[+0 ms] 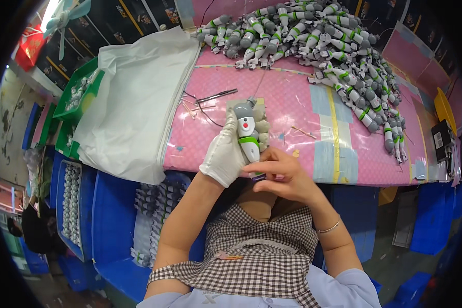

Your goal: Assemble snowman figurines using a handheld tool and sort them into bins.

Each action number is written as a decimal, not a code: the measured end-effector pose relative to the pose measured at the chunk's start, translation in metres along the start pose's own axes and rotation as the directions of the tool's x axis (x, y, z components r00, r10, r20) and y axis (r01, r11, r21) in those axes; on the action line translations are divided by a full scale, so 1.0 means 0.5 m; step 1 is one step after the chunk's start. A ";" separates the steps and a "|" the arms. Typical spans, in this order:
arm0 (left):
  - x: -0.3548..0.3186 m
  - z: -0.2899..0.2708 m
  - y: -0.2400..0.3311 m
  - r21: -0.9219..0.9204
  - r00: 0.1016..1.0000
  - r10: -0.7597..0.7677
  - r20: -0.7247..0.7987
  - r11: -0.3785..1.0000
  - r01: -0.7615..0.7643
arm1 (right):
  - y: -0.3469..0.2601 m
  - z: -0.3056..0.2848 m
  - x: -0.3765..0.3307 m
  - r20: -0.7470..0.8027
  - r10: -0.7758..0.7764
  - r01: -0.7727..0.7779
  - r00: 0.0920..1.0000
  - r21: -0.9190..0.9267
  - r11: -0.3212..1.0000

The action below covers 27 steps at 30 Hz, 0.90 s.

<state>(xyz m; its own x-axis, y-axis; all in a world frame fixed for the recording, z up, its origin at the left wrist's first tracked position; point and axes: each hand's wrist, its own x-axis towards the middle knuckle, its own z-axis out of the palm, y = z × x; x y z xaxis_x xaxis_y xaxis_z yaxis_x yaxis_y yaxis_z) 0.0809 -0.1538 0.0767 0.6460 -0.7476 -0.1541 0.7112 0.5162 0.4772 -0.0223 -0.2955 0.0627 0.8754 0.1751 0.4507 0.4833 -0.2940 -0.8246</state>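
The white handheld device (248,134), grey-headed with a green band, stands nearly upright over the near edge of the pink table (303,118), its long axis pointing away from the person. The gloved left hand (225,153) is wrapped around its body; the bare right hand (281,174) pinches its lower tip.

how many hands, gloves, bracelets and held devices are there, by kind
hands: 2, left hand and right hand
white glove: 1, on the left hand
bracelet: 1, on the right wrist
held device: 1, grey, white and green
total: 5
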 end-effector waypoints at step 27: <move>-0.123 -0.038 -0.135 0.897 0.981 -0.011 -0.193 0.403 0.181 | 0.105 -0.082 0.031 -0.031 0.676 -0.416 0.736 0.767 0.488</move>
<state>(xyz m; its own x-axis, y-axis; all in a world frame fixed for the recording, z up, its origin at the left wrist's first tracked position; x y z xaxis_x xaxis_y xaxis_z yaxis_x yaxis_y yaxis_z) -0.0014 -0.1346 0.0376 0.6796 -0.6585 -0.3233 0.1544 -0.3024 0.9406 0.0172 -0.3468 0.0407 0.9714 -0.0995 -0.2154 -0.1373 0.5046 -0.8523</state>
